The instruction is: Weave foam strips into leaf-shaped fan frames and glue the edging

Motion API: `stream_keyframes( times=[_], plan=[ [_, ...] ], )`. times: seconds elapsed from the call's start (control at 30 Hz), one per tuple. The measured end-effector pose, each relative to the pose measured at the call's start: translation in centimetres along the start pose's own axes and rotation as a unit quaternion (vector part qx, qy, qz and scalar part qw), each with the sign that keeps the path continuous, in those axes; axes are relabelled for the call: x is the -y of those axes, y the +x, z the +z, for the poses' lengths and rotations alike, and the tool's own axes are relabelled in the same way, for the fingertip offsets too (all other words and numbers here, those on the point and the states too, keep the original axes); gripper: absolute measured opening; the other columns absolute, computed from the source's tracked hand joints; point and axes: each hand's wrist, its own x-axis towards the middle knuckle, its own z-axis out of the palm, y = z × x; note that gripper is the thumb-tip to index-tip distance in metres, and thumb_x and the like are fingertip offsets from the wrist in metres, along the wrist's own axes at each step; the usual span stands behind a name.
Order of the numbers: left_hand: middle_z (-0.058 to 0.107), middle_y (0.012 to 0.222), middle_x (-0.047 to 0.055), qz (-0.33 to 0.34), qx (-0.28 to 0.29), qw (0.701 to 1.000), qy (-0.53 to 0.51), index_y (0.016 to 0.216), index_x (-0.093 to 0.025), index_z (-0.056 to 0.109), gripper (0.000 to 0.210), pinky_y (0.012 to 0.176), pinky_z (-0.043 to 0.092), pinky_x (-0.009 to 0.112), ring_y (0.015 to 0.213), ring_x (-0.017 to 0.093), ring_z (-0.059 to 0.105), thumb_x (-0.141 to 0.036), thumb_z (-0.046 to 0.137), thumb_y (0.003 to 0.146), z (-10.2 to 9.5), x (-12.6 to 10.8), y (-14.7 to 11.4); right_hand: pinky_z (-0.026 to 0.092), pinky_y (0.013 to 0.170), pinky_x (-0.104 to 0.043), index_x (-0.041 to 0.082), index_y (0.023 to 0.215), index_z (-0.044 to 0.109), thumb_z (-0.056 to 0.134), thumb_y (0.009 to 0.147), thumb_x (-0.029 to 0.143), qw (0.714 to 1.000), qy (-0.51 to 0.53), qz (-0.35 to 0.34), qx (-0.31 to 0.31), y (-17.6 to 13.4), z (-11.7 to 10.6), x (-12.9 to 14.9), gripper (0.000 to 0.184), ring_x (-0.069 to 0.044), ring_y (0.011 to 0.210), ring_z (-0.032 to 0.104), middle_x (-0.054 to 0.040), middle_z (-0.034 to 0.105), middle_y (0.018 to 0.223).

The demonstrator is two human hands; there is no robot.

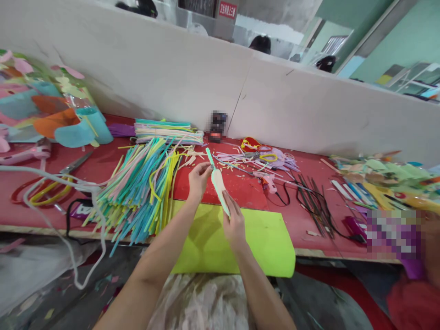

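Between my hands is a slim leaf-shaped piece, cream in the middle with a mint-green edge and a short green stem at its top. My left hand pinches it near the base of the stem. Lower down, my right hand grips its long side, with the fingers laid along the edge. Under both hands lies a lime-green sheet, hanging over the table's front edge. A red board is just beyond it. Left of my left hand spreads a big heap of pastel fuzzy strips.
At left are large scissors, a pink glue gun and a white cable. Another pink glue gun, thin dark sticks and colored scraps are at right. A co-worker's red sleeve shows at lower right. A white partition stands behind.
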Motion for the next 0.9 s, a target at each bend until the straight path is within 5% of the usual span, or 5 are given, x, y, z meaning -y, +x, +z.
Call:
stream_keyframes(
  times=[0.47,0.57,0.73,0.9],
  plan=[
    [0.067,0.072,0.001,-0.019,0.027,0.999,-0.029,0.080,-0.017,0.070,0.020,0.066,0.046,0.024,0.063,0.011,0.057,-0.033,0.071,0.067,-0.3,0.5,0.6,0.039,0.102,-0.034,0.027,0.106,0.065,0.061,0.079,0.033,0.951,0.213,0.206,-0.088,0.2,-0.4,-0.7,0.029,-0.020,0.108,0.059,-0.0014,0.068,0.109],
    [0.068,0.073,0.000,-0.035,0.044,0.995,-0.082,0.078,-0.018,0.070,0.023,0.070,0.045,0.023,0.066,0.010,0.057,-0.034,0.075,0.062,-0.4,0.6,0.8,0.046,0.095,-0.032,0.024,0.097,0.068,0.066,0.075,0.035,0.914,0.297,0.252,-0.111,0.5,-0.7,-1.3,0.025,-0.019,0.103,0.061,-0.0020,0.069,0.104],
    [0.068,0.071,-0.001,-0.081,0.095,0.983,-0.133,0.075,-0.019,0.070,0.025,0.068,0.044,0.023,0.062,0.010,0.057,-0.035,0.078,0.058,-0.4,0.5,0.6,0.055,0.082,-0.031,0.022,0.100,0.066,0.071,0.070,0.030,0.814,0.473,0.318,-0.115,0.8,-1.6,-1.8,0.031,-0.020,0.098,0.065,-0.0025,0.070,0.103],
    [0.067,0.068,-0.001,-0.081,0.124,0.980,-0.136,0.075,-0.018,0.071,0.025,0.064,0.044,0.023,0.058,0.009,0.056,-0.035,0.078,0.059,-0.5,-0.1,0.3,0.058,0.074,-0.029,0.018,0.093,0.068,0.073,0.067,0.021,0.752,0.534,0.369,-0.118,1.1,-2.2,-1.6,0.027,-0.018,0.082,0.069,-0.0030,0.073,0.095]
  ],
)
